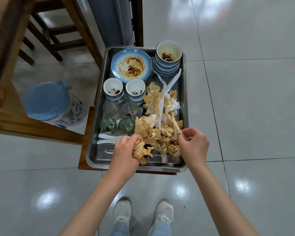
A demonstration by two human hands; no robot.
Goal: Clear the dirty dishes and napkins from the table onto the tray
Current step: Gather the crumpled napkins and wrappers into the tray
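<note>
Stained napkin wad [140, 151] gripped by left hand [126, 150] above metal tray [99, 103], napkin strip [174, 126] pinched by right hand [193, 143] over tray's near corner

- The floor [245, 99] is laid in large pale grey glossy tiles with thin dark grout lines.
- Ceiling lights show as soft white patches on the tiles, several near the bottom and one at the top right.
- A wooden table [5, 40] fills the top left corner, its brown edge running down the left side.
- A dark wooden chair [46, 36] with slatted rungs stands under the table.
- A bin [53, 103] lined with a blue bag sits on the floor by the table leg.
- A low wooden stool [87, 133] stands mid-floor.
- A grey-blue upright panel [112, 19] rises behind the stool; what it is I cannot tell.
</note>
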